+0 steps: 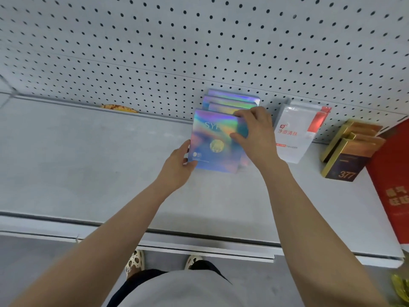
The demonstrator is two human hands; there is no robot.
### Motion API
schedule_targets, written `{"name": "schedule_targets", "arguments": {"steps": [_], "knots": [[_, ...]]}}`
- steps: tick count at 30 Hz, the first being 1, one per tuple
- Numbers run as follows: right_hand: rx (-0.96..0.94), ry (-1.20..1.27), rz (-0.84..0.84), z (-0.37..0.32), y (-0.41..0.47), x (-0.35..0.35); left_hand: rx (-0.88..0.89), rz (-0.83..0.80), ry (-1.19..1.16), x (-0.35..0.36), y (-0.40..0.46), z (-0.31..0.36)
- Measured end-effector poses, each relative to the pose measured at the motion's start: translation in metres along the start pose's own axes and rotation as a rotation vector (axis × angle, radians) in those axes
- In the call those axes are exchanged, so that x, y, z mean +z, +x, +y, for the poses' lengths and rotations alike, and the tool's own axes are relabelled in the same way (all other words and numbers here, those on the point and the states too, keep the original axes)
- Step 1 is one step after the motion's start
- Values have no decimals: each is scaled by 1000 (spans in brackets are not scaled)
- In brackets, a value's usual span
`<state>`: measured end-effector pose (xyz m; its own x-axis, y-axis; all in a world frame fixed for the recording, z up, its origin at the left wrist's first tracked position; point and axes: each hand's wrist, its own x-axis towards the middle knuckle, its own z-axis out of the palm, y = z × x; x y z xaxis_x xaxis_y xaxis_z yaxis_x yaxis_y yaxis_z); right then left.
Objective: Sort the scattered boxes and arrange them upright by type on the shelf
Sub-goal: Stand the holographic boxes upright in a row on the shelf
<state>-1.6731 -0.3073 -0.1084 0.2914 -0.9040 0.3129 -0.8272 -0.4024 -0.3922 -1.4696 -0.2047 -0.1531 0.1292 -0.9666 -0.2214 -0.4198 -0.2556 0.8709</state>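
both forearms reach up from the bottom of the frame toward the shelf (110, 173). left hand (177, 167) grips the lower left corner of the front shiny box (212, 142), thumb on its face. right hand (252, 134) closes over the upper right edge of the same box, fingers curled across the top. this box stands upright, touching the front of a row of matching shiny boxes (232, 100) that runs back to the pegboard wall (199, 41).

procedure for this step: press the front box flat against the one behind it, square its lower edge to the shelf, then align both side edges with the row (release the upper hand last, so the box does not tip forward).

just beside the row stands a white box (294, 134); further right are gold-edged dark boxes (345, 156). a red box (394, 185) is cut off by the right edge. a yellow-orange item (119, 108) at the back left is mostly hidden and cannot be identified. the rear boxes show only their top edges, so their number is uncertain.
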Motion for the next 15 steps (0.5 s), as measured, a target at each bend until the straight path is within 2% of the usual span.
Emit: {"name": "schedule_targets", "arguments": {"steps": [4,8,15], "knots": [[-43,-83,74,-10,3,0,-10,72,-14,-13,-9,-2],[-60,-43,193,-41,0,8,12,204,-45,-42,-31,-14],[-61,247,27,-139,-40,57,13,426,-60,-128,-103,-63]]}}
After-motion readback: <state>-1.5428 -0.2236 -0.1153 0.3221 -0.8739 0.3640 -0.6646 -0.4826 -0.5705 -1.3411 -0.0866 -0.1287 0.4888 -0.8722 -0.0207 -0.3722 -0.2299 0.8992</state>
